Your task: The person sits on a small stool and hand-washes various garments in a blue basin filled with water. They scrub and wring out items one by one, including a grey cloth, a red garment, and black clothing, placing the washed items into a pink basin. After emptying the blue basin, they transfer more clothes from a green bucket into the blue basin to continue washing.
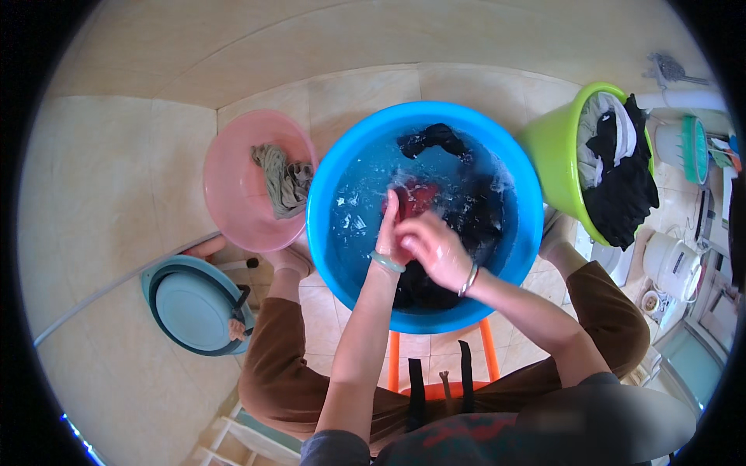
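Both my hands are over a large blue basin (528,221) of soapy water. My left hand (391,229), with a pale green bangle at its wrist, is stretched out on edge, fingers pointing away from me. Against its palm side comes my right hand (437,250), fingers curled; a silver bangle circles that wrist. Whether anything lies in the curled fingers is hidden. Just beyond the hands a red cloth (422,197) lies in the water. A black garment (471,225) soaks at the right, and another black cloth (432,140) pokes up near the far rim.
At left stands a pink basin (233,182) with a grey-green cloth (281,180). Nearer me, pale blue basins (193,311) lean by the wall, beside a hose. A lime green bucket (556,151) at right overflows with black and grey clothes (622,194). Farther right sits a white bucket (670,264).
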Demonstrator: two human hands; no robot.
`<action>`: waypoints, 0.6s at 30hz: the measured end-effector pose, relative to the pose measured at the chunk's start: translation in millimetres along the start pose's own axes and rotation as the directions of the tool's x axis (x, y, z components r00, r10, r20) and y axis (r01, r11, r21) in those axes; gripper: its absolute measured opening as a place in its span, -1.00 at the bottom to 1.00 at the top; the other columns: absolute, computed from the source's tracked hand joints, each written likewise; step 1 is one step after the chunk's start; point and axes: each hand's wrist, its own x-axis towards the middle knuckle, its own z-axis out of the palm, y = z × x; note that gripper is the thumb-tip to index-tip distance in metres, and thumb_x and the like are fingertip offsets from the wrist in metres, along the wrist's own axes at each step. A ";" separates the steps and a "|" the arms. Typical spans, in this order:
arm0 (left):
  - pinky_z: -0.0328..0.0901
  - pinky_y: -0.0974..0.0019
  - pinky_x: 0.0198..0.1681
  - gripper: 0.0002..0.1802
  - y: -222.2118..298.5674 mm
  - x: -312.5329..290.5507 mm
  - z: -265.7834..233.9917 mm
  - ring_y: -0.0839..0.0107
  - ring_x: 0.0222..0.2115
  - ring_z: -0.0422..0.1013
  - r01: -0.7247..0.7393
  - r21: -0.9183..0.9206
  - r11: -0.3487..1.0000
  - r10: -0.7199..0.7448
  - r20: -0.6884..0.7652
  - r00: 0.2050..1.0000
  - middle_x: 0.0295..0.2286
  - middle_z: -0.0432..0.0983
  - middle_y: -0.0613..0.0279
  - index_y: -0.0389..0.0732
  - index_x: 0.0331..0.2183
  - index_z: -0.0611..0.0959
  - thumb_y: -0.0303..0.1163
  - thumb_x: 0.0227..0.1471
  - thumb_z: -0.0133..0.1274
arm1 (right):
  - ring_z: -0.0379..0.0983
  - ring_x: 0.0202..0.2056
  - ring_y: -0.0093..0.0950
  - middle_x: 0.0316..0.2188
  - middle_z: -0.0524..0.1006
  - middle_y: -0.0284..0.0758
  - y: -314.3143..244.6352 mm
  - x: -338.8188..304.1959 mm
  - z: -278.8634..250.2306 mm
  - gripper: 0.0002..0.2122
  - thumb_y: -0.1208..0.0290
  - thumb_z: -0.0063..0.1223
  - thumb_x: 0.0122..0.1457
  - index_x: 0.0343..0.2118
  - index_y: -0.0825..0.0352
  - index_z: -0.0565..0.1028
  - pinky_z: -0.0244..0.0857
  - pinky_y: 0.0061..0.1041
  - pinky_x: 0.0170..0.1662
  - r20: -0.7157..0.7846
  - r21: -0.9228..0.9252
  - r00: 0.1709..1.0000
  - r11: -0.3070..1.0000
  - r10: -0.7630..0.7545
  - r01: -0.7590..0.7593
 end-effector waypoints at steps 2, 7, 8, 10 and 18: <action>0.41 0.35 -0.38 -0.38 1.0 -8.2 23.9 0.34 -0.43 0.45 0.029 0.021 0.999 -0.029 -0.022 0.999 -0.26 0.48 0.06 -0.12 0.00 0.38 0.09 0.04 -0.02 | 0.41 -0.33 -0.31 -0.38 0.34 -0.28 -33.6 -18.1 0.6 -0.87 0.45 0.05 0.05 -0.32 0.24 0.43 0.35 -0.40 -0.32 0.060 -0.062 0.993 0.992 -0.106 0.110; 0.39 0.40 -0.35 -0.47 -4.8 0.0 -20.2 0.40 -0.26 0.39 0.259 -0.305 0.916 -0.040 0.574 0.818 -0.15 0.43 0.23 -0.22 -0.01 0.37 -0.03 0.15 -0.14 | 0.42 -0.38 -0.43 -0.39 0.32 -0.38 -61.9 -27.1 14.4 -0.82 0.27 0.15 -0.02 -0.37 0.17 0.45 0.35 -0.50 -0.42 0.058 -0.225 0.969 0.943 -0.239 0.246; 0.39 0.40 -0.34 -0.48 -6.5 -1.6 -20.5 0.40 -0.25 0.39 0.223 -0.316 0.922 -0.018 0.541 0.841 -0.15 0.43 0.23 -0.22 -0.01 0.38 -0.03 0.15 -0.15 | 0.42 -0.38 -0.45 -0.39 0.32 -0.39 -64.6 -23.9 14.7 -0.81 0.24 0.16 -0.03 -0.37 0.16 0.45 0.35 -0.51 -0.43 0.047 -0.258 0.968 0.933 -0.247 0.251; 0.38 0.38 -0.30 -0.49 -10.4 -1.8 -21.4 0.40 -0.24 0.39 0.096 -0.317 0.943 0.037 0.389 0.921 -0.14 0.43 0.23 -0.22 -0.02 0.38 -0.04 0.16 -0.16 | 0.42 -0.48 -0.50 -0.51 0.32 -0.45 -57.7 -13.8 20.8 -0.80 0.20 0.18 -0.06 -0.59 0.16 0.42 0.32 -0.51 -0.49 -0.083 -0.287 0.959 0.928 -0.271 0.237; 0.35 0.32 -0.17 -0.53 -46.1 -10.0 -37.3 0.39 -0.20 0.38 -0.378 -0.068 0.923 0.350 -0.255 0.901 -0.12 0.42 0.24 -0.23 -0.04 0.40 -0.07 0.18 -0.19 | 0.43 -0.56 -0.23 -0.60 0.45 -0.25 0.3 27.2 25.4 -0.89 0.46 0.03 0.00 -0.61 0.31 0.42 0.31 -0.33 -0.53 -0.213 -0.197 0.954 0.966 -0.210 0.168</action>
